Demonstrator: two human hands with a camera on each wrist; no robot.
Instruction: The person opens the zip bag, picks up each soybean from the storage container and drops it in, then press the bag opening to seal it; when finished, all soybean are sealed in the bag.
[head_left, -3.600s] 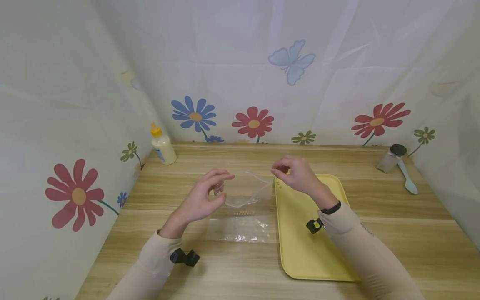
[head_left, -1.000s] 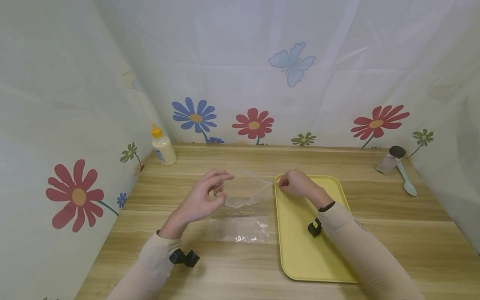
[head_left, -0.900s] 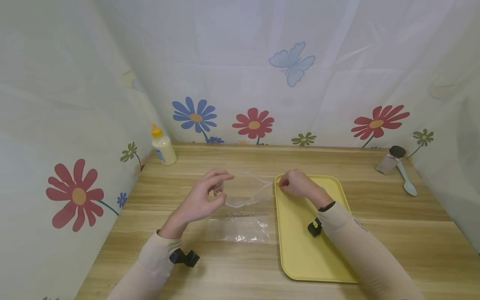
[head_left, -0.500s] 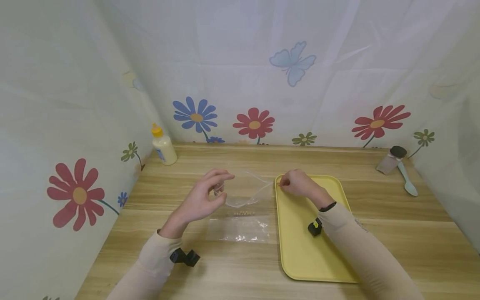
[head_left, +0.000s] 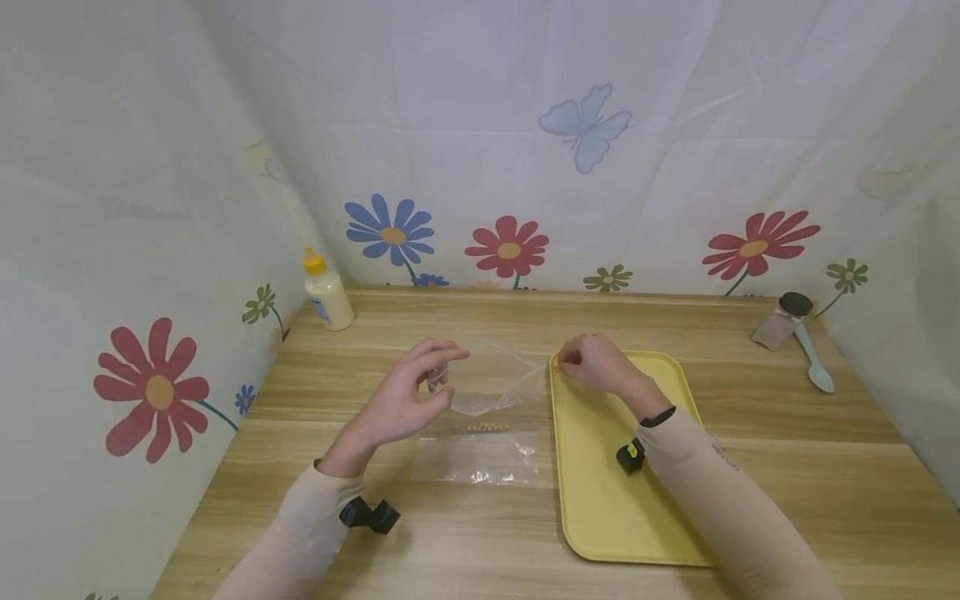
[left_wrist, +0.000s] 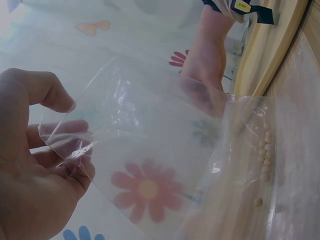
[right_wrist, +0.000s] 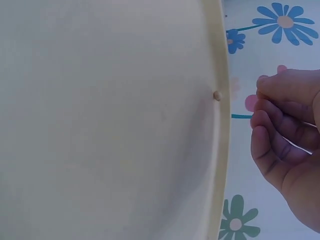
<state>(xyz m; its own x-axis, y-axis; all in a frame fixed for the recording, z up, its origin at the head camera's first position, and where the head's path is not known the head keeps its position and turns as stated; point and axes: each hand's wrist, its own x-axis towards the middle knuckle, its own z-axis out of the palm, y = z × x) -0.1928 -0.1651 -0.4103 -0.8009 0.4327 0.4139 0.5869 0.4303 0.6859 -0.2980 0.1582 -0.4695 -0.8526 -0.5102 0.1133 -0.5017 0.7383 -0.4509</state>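
My left hand [head_left: 408, 392] grips the edge of a clear plastic bag [head_left: 480, 458]; the left wrist view shows thumb and curled fingers at its rim. The bag's mouth gapes wide. Several small round tan balls [left_wrist: 266, 155] lie inside, low in the bag. At the far left corner of the yellow tray [head_left: 622, 508], my right hand [head_left: 600, 365] has its fingertips drawn together. In the right wrist view one tan ball [right_wrist: 217, 96] sits at the tray's rim, apart from the fingers. Whether something is between the right fingertips cannot be seen.
A glue bottle [head_left: 330, 300] with a yellow cap stands at the back left. At the back right a jar [head_left: 780, 323] with a black lid lies tilted across a pale blue spoon [head_left: 817, 371]. A flowered curtain [head_left: 480, 150] encloses the wooden table [head_left: 465, 550].
From above the tray's far left corner, my right hand has come down to it. In the last half second it has risen slightly. The left hand and the bag have stayed put.
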